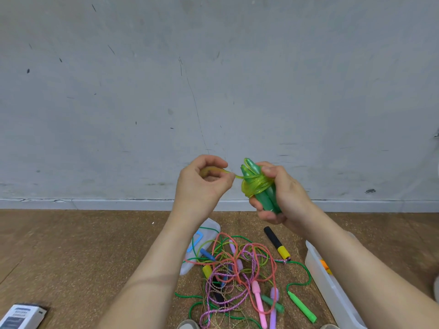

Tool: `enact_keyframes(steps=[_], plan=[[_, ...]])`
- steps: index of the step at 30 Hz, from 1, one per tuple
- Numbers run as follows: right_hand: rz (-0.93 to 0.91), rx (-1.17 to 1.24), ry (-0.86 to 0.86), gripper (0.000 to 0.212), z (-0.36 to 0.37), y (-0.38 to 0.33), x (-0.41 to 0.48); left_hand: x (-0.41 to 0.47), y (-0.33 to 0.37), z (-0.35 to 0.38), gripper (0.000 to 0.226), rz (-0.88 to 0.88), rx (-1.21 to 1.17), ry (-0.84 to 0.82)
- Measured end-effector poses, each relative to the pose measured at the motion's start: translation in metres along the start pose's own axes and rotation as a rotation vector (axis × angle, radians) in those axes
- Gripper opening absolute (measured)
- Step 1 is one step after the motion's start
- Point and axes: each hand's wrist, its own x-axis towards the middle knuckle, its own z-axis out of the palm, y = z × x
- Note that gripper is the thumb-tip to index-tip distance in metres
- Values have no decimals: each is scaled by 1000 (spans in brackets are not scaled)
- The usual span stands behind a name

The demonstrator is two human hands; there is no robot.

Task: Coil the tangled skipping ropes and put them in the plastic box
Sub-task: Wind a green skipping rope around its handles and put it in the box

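Up at chest height before the grey wall [213,67], a pair of dark green handles [267,200] sits side by side, bound together by many turns of a translucent yellow-green rope [255,185]. The right hand [287,198] grips the handles, fingers curled round their lower half and thumb pressed near the top. A short free length of the rope runs leftwards to the left hand [202,186], which pinches it between thumb and curled fingers, just beside the bundle.

Below the hands, on the brown floor [71,257], lies the tangle of remaining ropes [237,269]: salmon, green, pink-and-purple braided and gold cords looped over one another, with a pink handle [259,302] and a bright green handle [301,307] among them. A black and yellow handle [275,242] lies at the tangle's far right edge. The plastic box [332,288] stands to the right, partly behind the right forearm, with something orange [324,265] inside. A clear lid [211,227] lies under the tangle's left side. A small printed carton [23,317] rests on the floor well off to the left.
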Motion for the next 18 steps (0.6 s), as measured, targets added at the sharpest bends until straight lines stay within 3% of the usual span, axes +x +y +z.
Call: enact_keyframes(steps=[6, 8, 10, 14, 18], plan=[[-29, 131, -54, 31, 12, 4, -1, 2, -3, 10, 17, -299, -706, 38], [-69, 135, -62, 31, 16, 5, -3, 3, -5, 13, 6, -360, -850, 53], [-145, 86, -67, 27, 19, 5, -5, 5, -8, 14, 2, -368, -824, 71], [-224, -32, -37, 21, 20, 8, -6, 8, -11, 6, 10, -231, -278, 52], [-217, -59, -26, 28, 22, 13, -4, 8, -6, -3, 19, -214, -242, -46]])
